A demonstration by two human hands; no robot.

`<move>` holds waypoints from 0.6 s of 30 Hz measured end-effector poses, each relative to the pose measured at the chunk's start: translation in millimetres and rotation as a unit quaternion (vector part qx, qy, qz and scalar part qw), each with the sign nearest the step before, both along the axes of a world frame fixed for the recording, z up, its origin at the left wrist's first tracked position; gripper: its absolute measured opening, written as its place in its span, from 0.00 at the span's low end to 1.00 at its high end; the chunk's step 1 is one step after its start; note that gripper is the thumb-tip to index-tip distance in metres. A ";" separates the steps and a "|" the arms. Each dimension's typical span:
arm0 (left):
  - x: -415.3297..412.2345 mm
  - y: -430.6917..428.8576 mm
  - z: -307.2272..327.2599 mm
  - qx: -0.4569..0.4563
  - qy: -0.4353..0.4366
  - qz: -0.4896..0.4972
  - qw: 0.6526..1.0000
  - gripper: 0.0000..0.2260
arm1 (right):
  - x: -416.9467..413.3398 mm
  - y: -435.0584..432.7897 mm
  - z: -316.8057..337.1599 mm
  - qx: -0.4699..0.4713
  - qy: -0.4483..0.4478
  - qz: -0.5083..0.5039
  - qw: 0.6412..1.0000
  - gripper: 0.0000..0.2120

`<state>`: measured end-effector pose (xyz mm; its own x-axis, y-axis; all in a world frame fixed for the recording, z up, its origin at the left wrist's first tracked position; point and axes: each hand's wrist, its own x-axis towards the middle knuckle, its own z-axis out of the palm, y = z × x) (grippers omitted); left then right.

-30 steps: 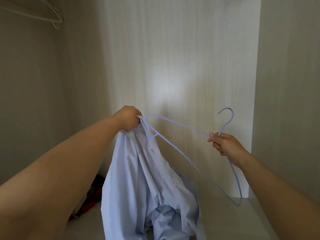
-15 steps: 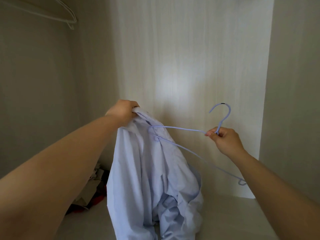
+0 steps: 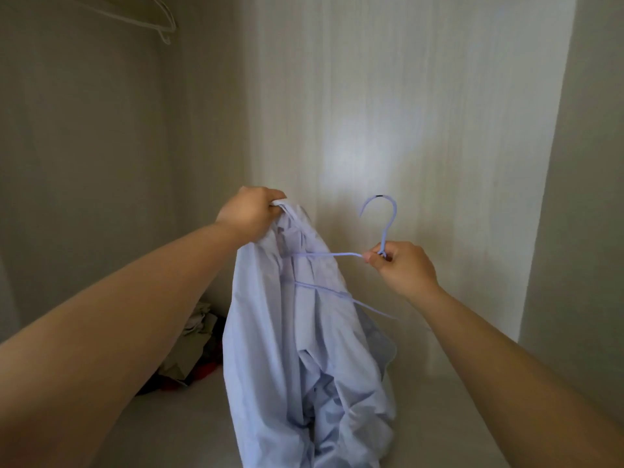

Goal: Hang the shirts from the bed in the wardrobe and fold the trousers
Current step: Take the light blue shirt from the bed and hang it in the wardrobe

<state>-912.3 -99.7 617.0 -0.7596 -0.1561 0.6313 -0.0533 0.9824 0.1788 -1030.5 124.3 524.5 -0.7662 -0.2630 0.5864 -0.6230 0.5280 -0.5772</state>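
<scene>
The shirt (image 3: 290,332) hangs inside the wardrobe (image 3: 422,96). Since a second ago one arm of the hanger (image 3: 385,233) has slid into it, so threading seems half done. The left hand (image 3: 248,214) has its grip pinching the shirt's top; the right hand (image 3: 403,266) pinches the hanger's neck.

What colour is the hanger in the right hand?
Pale lilac-blue hanger, nearly matching the shirt; seen in the head view.

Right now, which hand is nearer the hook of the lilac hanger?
Right. The right hand pinches the hanger just below its hook; the left hand grips the shirt collar, well off to the hook's left.
</scene>
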 end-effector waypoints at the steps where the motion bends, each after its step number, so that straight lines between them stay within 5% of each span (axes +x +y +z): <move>1: 2.9 -0.6 0.9 -0.033 0.014 0.008 0.999 0.07 | 0.9 -2.4 -0.9 0.032 0.024 -0.029 0.999 0.09; 4: 12.9 -2.9 3.6 -0.202 0.049 0.071 0.976 0.08 | 3.2 -4.9 0.1 0.027 0.066 -0.085 0.994 0.11; 7: 19.4 -9.0 1.4 -0.257 0.051 0.100 0.960 0.12 | 2.7 -4.1 6.7 -0.016 0.072 -0.114 0.991 0.12; 11: 19.8 -16.7 -6.4 -0.178 0.071 0.092 0.977 0.12 | 10.4 -12.0 7.5 -0.033 0.086 -0.110 0.990 0.12; 18: 15.7 -13.7 -14.2 0.030 0.058 0.105 0.992 0.21 | 17.4 -22.8 15.9 -0.021 -0.010 0.063 0.998 0.08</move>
<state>-896.6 -113.5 602.9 -0.6291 -0.3426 0.6978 -0.2303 0.9395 0.2537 -1013.1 101.5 540.3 -0.7407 -0.3334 0.5833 -0.6706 0.4206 -0.6111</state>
